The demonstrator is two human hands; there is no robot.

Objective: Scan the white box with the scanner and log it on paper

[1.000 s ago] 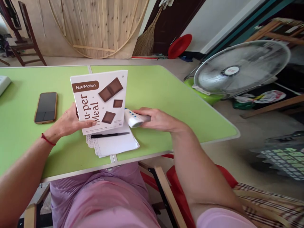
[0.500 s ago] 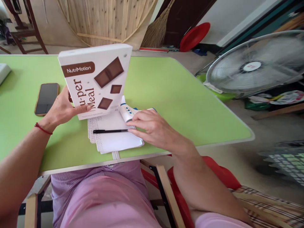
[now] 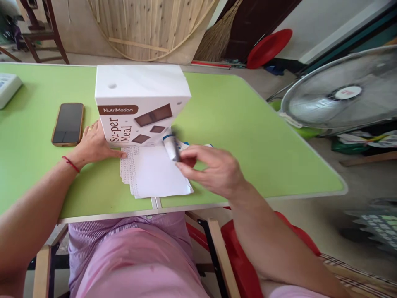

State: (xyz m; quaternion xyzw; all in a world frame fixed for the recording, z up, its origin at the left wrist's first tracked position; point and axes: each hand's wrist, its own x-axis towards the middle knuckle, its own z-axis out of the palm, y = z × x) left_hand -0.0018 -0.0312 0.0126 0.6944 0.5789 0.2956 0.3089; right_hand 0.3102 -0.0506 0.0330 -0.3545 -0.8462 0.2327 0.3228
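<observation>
A white Su-per Meal box [image 3: 142, 80] with brown chocolate pictures stands upright over the back part of a stack of papers [image 3: 155, 178]. At its lower left corner, my left hand [image 3: 96, 142] rests against it, fingers spread and thumb stretched out over the paper's edge. My right hand [image 3: 214, 165] pinches a black pen [image 3: 176, 145], blurred by motion and held upright above the papers. Right behind the pen lies a white and blue tube-like thing [image 3: 169, 147], partly hidden by the box and hand.
Left of the box lies a phone [image 3: 68, 124] on the green table [image 3: 248, 153]. A white device [image 3: 9, 89] sits at the far left edge. Beyond the table's right side stands a fan [image 3: 344, 89]. A red stool [image 3: 238, 252] is below, beside my chair.
The box has come down from a tilted hold to standing, and my left hand has loosened from it. My right hand has lifted the pen off the papers and turned it upright.
</observation>
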